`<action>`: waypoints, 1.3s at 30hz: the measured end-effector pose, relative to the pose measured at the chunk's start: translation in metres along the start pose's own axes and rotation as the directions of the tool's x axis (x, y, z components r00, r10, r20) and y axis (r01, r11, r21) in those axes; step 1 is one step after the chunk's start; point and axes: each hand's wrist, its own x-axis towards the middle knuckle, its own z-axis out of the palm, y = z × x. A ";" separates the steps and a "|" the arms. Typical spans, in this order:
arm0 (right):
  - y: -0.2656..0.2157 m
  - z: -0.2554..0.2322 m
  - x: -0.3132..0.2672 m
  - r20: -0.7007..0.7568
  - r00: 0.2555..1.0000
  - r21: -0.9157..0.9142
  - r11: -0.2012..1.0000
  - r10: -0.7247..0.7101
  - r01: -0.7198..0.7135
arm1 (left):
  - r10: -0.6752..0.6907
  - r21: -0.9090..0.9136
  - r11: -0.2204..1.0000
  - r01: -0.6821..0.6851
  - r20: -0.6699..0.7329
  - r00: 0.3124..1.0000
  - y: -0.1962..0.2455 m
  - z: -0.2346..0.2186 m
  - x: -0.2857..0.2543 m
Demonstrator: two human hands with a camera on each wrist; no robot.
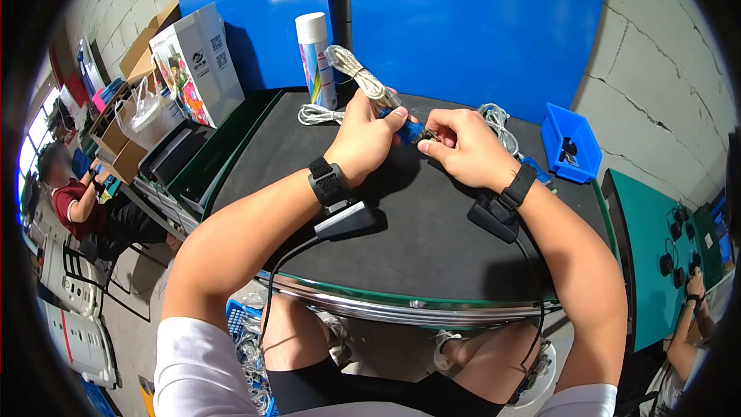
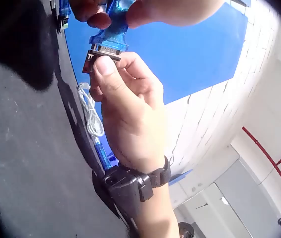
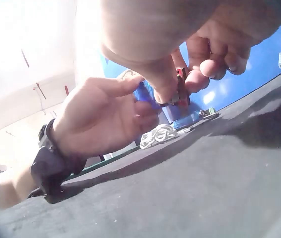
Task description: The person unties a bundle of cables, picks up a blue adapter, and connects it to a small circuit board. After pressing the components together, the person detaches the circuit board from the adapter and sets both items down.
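Over the dark mat, my left hand (image 1: 361,137) grips a translucent blue serial connector (image 1: 409,130). A bundled pale cable (image 1: 356,71) rises behind that hand. My right hand (image 1: 469,150) pinches a small red-and-black part (image 2: 88,63) between thumb and fingers at the connector's metal end, seen closest in the left wrist view. There the right thumb lies along the part's face, right by the blue connector (image 2: 109,35). From the right wrist, the red edge of the part (image 3: 182,87) shows between the right fingers, with the left hand (image 3: 100,116) beside it.
A white-capped spray can (image 1: 313,62) stands at the mat's back, a cable coil (image 1: 318,114) at its foot. Behind my right hand lie another coil (image 1: 500,125) and a blue connector (image 1: 538,172). A blue bin (image 1: 571,143) with small black parts sits at the right edge.
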 end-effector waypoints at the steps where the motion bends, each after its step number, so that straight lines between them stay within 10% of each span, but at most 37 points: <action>1: 0.002 0.000 0.000 0.000 1.000 0.016 1.000 0.004 -0.004 | 0.000 0.001 1.000 0.000 0.002 1.000 0.000 0.000 0.001; 6: -0.002 -0.001 0.005 -0.002 1.000 0.027 1.000 -0.002 0.002 | 0.278 0.107 0.952 -0.287 0.091 0.956 -0.011 -0.005 0.014; 15: 0.007 0.002 0.008 -0.036 0.999 0.080 0.997 -0.012 0.015 | 0.067 0.021 0.998 -0.067 0.006 0.998 0.010 -0.002 0.004; 33: 0.021 0.004 0.001 -0.025 0.997 0.016 0.997 0.079 -0.079 | 0.185 0.087 0.981 -0.174 -0.148 0.972 0.003 -0.028 0.029; 39: 0.016 0.004 0.000 -0.091 0.996 0.127 0.992 0.008 0.004 | 0.204 0.091 0.975 -0.204 0.017 0.979 0.003 -0.023 0.020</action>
